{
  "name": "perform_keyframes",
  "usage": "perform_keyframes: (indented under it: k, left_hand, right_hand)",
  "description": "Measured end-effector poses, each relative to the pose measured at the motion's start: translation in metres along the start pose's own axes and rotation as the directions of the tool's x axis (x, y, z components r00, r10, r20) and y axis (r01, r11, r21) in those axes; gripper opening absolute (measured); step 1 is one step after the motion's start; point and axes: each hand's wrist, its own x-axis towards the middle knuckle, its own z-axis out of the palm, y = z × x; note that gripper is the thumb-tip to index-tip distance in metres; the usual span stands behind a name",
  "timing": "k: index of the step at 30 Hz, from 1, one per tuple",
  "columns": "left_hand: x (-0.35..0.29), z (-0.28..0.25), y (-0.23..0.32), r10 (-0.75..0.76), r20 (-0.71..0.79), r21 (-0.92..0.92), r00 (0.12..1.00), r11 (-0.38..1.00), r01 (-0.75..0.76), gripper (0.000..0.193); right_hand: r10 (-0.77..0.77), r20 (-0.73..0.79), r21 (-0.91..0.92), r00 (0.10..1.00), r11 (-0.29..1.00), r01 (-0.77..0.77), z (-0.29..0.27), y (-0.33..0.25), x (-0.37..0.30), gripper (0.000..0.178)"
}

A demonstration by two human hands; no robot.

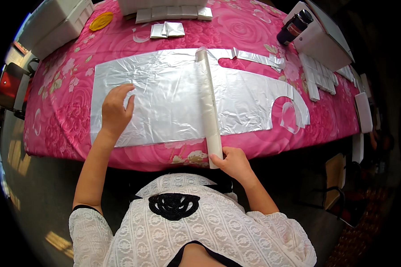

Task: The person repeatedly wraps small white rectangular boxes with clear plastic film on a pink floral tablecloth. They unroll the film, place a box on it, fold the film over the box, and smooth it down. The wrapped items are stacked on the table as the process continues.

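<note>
A thin silvery plastic sheet, shaped like an apron with curved cut-outs and strap-like strips at its right end, lies spread on the table. Across its middle rests a long pale tube, running from the sheet's far edge to past the near edge. My right hand grips the tube's near end, with the thumb on top. Over the left part of the sheet is my left hand, its fingers curved and the thumb apart, holding nothing. Whether its fingertips touch the plastic I cannot tell.
A pink floral cloth covers the table. Folded silvery packets lie at the back, and more packets at the right beside a dark bottle and a white box. White foam boxes and a yellow disc are back left.
</note>
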Motion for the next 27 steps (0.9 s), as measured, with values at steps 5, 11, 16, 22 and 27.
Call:
perform_keyframes:
  k: [5, 11, 16, 22, 27]
  left_hand:
    - [-0.001, 0.08, 0.093, 0.17, 0.223, -0.246, 0.96, 0.963, -0.113, 0.046]
    - [-0.015, 0.126, 0.094, 0.087, 0.39, -0.161, 0.917, 0.987, -0.025, 0.056]
    - [-0.016, 0.127, 0.095, 0.125, 0.451, -0.089, 0.884, 0.991, -0.095, 0.066]
    - [-0.017, 0.126, 0.095, 0.125, 0.469, -0.038, 0.874, 0.992, -0.121, 0.078]
    - [-0.022, 0.096, 0.084, 0.107, 0.547, -0.037, 0.83, 0.994, -0.104, 0.078]
  right_hand:
    - [0.008, 0.004, 0.021, 1.0, 1.0, -0.008, -0.003, 0.005, -0.002, 0.042]
    - [0.016, 0.024, 0.038, 1.0, 0.999, -0.017, -0.006, 0.008, -0.003, 0.041]
    - [0.013, 0.122, -0.05, 0.992, 0.999, -0.007, -0.01, 0.011, 0.0, 0.046]
    - [-0.316, -0.03, -0.209, 0.948, 0.93, 0.303, -0.045, 0.006, 0.031, 0.055]
    - [-0.757, 0.173, -0.559, 0.63, 0.451, 0.696, -0.05, 0.013, 0.097, 0.073]
